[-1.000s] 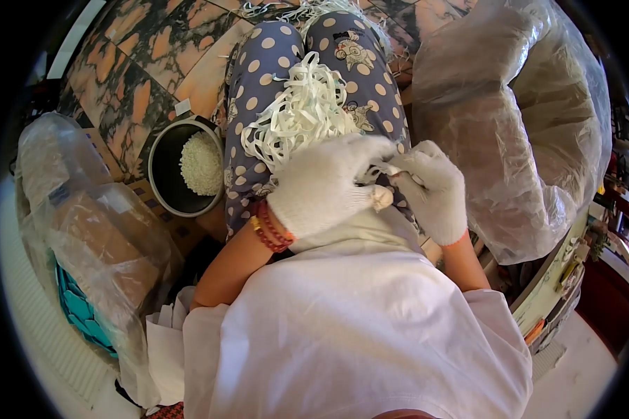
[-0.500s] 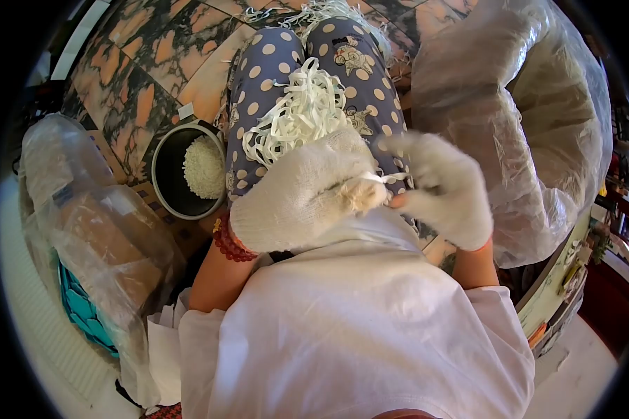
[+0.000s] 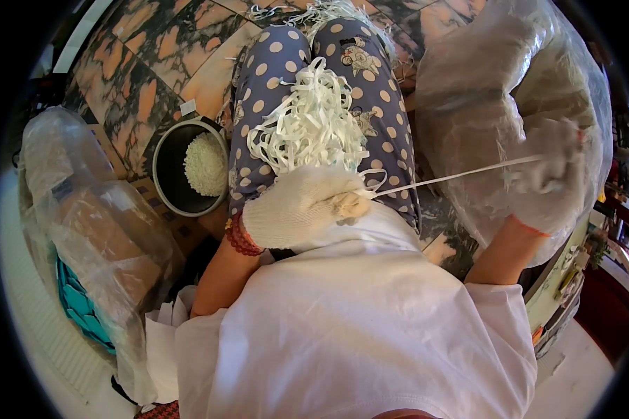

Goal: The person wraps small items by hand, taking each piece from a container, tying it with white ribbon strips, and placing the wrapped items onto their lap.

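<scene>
My left hand (image 3: 297,206), in an off-white knit glove, is closed in front of my shirt on one end of a white flat elastic band (image 3: 461,177). The band runs taut up to the right. At its other end my right hand (image 3: 548,174), also gloved and smeared by motion, is closed on it in front of the big plastic bag. A tangled heap of white bands (image 3: 307,119) lies on my lap, just beyond my left hand. What the left fingers cover is hidden.
To the left stands a round dark container (image 3: 159,164) holding small white pieces (image 3: 204,165). Behind it is a clear plastic bag (image 3: 112,223) around brown cardboard. A large translucent bag (image 3: 468,91) stands at right. More white strands (image 3: 349,12) lie beyond my knees on the tiled floor (image 3: 140,77).
My right hand has swung far out to the right and slightly up, drawing the band out straight. The left hand has shifted slightly down, still closed.
</scene>
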`<move>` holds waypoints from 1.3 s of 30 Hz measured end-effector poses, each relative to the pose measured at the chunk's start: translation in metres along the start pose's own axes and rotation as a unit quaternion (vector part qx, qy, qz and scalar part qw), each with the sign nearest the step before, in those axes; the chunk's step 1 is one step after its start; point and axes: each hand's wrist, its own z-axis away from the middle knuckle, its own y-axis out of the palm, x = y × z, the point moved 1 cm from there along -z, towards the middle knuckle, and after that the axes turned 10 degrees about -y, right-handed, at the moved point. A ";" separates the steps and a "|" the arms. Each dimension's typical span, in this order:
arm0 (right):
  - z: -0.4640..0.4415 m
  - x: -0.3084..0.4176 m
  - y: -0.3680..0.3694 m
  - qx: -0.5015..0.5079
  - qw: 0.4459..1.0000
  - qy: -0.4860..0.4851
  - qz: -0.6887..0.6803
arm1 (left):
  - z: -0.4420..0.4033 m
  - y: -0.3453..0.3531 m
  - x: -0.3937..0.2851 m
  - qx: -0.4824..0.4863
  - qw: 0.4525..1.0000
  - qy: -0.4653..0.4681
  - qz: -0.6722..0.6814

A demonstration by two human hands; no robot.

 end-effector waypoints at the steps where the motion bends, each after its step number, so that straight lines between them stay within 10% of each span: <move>1: -0.010 0.012 0.002 -0.103 0.985 -0.093 0.099 | 0.003 0.001 0.011 -0.022 0.999 0.019 -0.023; 2: -0.020 0.023 0.003 -0.217 0.939 -0.158 0.215 | 0.006 0.001 0.017 -0.043 0.997 0.038 -0.047; 4: -0.043 0.049 -0.031 -0.169 0.951 -0.164 0.201 | 0.015 -0.004 0.022 -0.016 0.996 -0.039 0.075; 6: -0.059 0.075 -0.075 0.087 0.992 -0.029 -0.084 | 0.015 -0.004 0.026 -0.013 0.983 -0.078 0.168; 8: -0.053 0.071 -0.086 0.064 0.995 -0.029 -0.072 | 0.005 -0.003 0.026 -0.032 0.971 -0.078 0.223; 10: -0.038 0.049 -0.055 0.121 0.992 -0.018 -0.030 | 0.000 0.000 0.019 -0.101 0.951 -0.123 0.266; 13: 0.006 -0.010 0.002 0.036 0.907 -0.074 0.412 | -0.003 0.004 0.010 -0.112 0.928 -0.146 0.325; 16: 0.034 -0.056 0.022 0.173 0.894 0.179 0.373 | -0.007 0.003 0.018 -0.043 0.932 -0.109 0.342; 24: 0.063 -0.103 0.043 0.328 0.819 0.127 0.454 | -0.009 0.015 0.024 -0.049 0.909 -0.186 0.369; 30: 0.052 -0.093 0.046 0.207 0.902 0.183 0.330 | -0.013 0.009 0.014 -0.021 0.975 -0.170 0.141; 37: 0.036 -0.085 0.035 0.097 0.944 0.303 -0.092 | -0.006 0.009 0.011 0.026 0.962 -0.113 0.248; 39: 0.036 -0.076 0.040 0.120 0.945 0.284 0.107 | 0.000 0.005 0.001 0.028 0.953 -0.130 0.271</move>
